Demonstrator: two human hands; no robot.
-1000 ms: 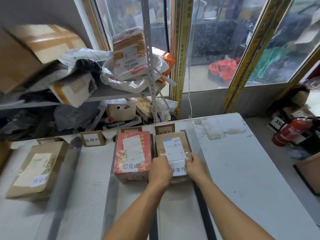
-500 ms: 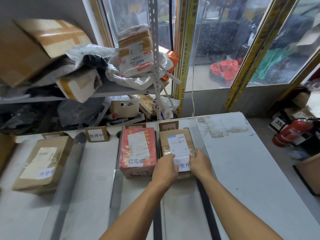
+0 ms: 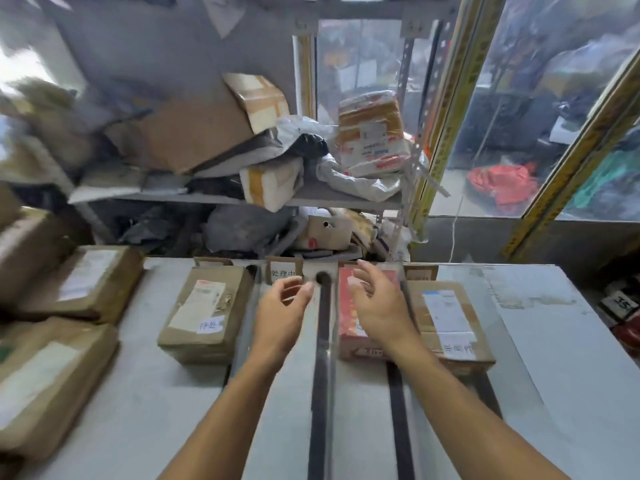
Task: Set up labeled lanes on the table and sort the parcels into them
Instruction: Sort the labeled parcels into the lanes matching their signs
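Both hands hover above the white table (image 3: 554,358), holding nothing. The left hand (image 3: 282,315) has its fingers loosely curled and apart, the thumb spread away from them. The right hand (image 3: 381,306) is spread, fingers relaxed and slightly bent, in front of the red parcel (image 3: 349,327). Between the two hands a dark strip (image 3: 320,375) runs along the table away from the person; a second dark strip (image 3: 398,410) runs under the right forearm. Just right of the right hand lies a brown parcel (image 3: 450,327) with a white shipping label and a small paper tag at its near end. Left of the left hand lies another brown parcel (image 3: 207,317), also tagged at its near edge. Just beyond the left fingertips stands a small cardboard sign (image 3: 282,271) with handwritten characters, partly hidden by the fingers. Far to the left sit three more brown parcels (image 3: 90,282), blurred. Beyond the hands, a metal shelf (image 3: 339,201) is piled with bags and boxes.
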